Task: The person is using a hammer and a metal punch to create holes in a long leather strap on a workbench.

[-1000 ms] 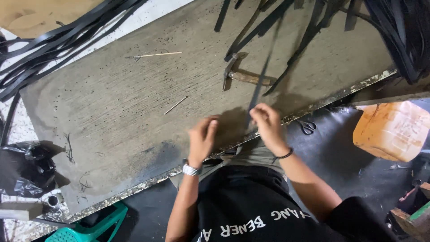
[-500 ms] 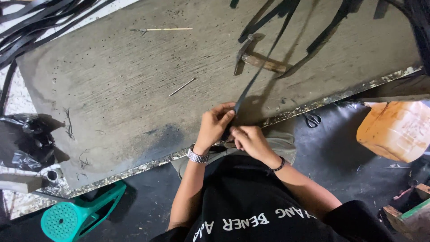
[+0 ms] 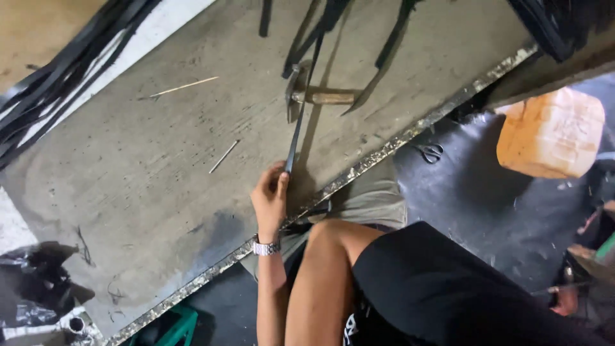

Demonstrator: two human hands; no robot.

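A: Strip [image 3: 296, 138], black, narrow, flat: one length, lying on the counter [image 3: 128, 186] and running from the near edge toward twelve o'clock. Near end pinched in the left hand [image 3: 270, 200], thumb and fingers pressed together on it, apparently to pin it straight.

B: Right hand?

A: Forearm only, at six o'clock below the counter edge; the hand itself is hidden, so I cannot tell its grip.

B: Next items outward.

A: Wristwatch [image 3: 266, 248], metal band, on the left wrist. Thin pale stick [image 3: 223, 156], at ten o'clock of the hand, loose on the counter. Hammer [image 3: 314, 95], wooden handle, at twelve o'clock, its head lying just beside the strip, perhaps weighting it; contact cannot be told.

B: Farther?

A: Second long stick [image 3: 182, 86], eleven o'clock. Bundle of black strips [image 3: 61, 77] along the far left rim. Off the counter: scissors [image 3: 430, 152] on the dark floor at two o'clock, orange-brown block [image 3: 551, 134] beyond them.
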